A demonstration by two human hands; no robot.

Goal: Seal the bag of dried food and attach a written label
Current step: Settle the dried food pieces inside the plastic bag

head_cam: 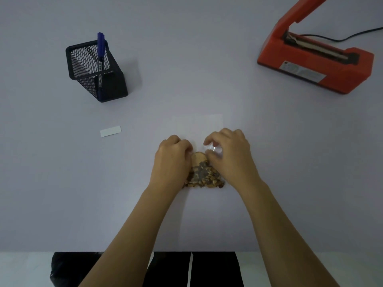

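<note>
Fingers of the left hand [173, 155] and right hand [227, 154] pinch the clear bag [204, 172], which lies on the counter [207, 59] between them. By my reading nothing is sealed: sealer [315, 56] far right, label [110, 131] and pen [101, 52] far left, untouched.

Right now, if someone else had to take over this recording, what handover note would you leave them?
Left hand and right hand: both pinching the clear plastic bag of brown dried food, which lies flat at table centre, its empty top pointing away.
Orange heat sealer: far right, arm raised.
Small white blank label: on the table, left.
Blue marker pen: standing in the black mesh holder, far left.
Done: nothing visibly sealed.
Left: seal, write label, attach.
</note>
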